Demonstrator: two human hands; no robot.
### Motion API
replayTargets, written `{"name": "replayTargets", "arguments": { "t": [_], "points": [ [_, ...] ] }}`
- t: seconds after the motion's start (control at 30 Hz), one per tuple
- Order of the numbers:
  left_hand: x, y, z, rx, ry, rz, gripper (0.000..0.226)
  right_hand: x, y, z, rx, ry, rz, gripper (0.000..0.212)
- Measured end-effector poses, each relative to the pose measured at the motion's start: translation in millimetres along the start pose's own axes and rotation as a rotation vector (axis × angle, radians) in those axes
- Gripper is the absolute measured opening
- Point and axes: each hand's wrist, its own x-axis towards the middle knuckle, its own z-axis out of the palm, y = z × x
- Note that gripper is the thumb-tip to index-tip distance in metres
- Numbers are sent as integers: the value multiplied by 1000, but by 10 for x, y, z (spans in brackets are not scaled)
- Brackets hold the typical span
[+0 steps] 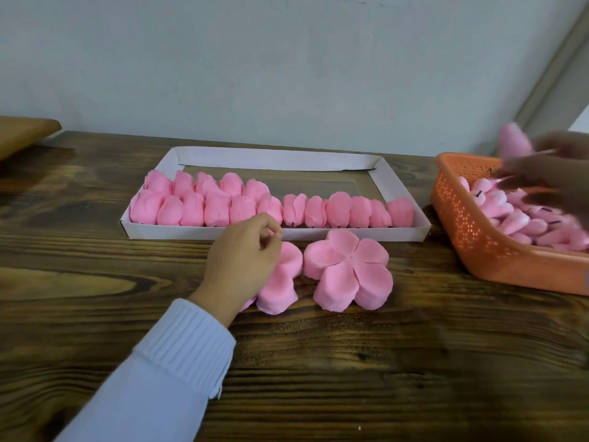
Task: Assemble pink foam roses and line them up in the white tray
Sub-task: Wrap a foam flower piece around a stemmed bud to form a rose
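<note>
Petals (pixel 280 288) at centre judged light, soft, easily creased; top sheet pinched at its edge by left hand (pixel 245 250); right hand (pixel 548 177), upper right, blurred, grip cannot be told

Roses (pixel 216 208): are showing even pink (dark marks at some bases).
Tray (pixel 274 233): is showing plain white.
Petal stacks (pixel 347 269): are showing the same pink.
Basket (pixel 471 237): is showing orange, dotted with small holes.
Foam buds (pixel 516 218): are showing pink with paler tips.
Raised bud (pixel 513 140): is showing pink, blurred.
Table (pixel 318 362): is showing dark brown, streaked with wood grain.
Sleeve (pixel 165 371): is showing pale blue, ribbed cuff.
</note>
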Motion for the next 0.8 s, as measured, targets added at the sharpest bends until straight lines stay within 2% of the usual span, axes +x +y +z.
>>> {"name": "replayTargets", "arguments": {
  "t": [0.03,0.07,0.13,0.27,0.33,0.4,0.5,0.57,0.67,0.8],
  "points": [
    [1,5,8,46,-10,26,10,-80,16,131,156,-118,15,6],
    [6,11,19,104,-21,55,10,-78,84,307,284,-188,74,6],
    [17,21,40,217,-32,112,12,-250,167,686,488,-297,82,21],
    [21,19,39,240,-28,150,26,-504,503,1285,698,-199,141,5],
    [12,34,23,226,-26,158,28,-556,588,1400,687,-77,135,9],
    [8,84,2,248,-13,200,26,-570,643,1426,632,-31,78,18],
    [-21,202,-17,338,28,396,19,-576,651,1422,546,-41,-12,5],
    [-14,282,-12,352,3,483,17,-585,652,1433,508,-50,-41,5],
    [53,387,27,375,-161,423,21,-601,635,1444,461,-61,-59,17],
    [100,407,163,420,-190,356,14,-622,627,1431,469,-75,-69,22]
  ]
}}
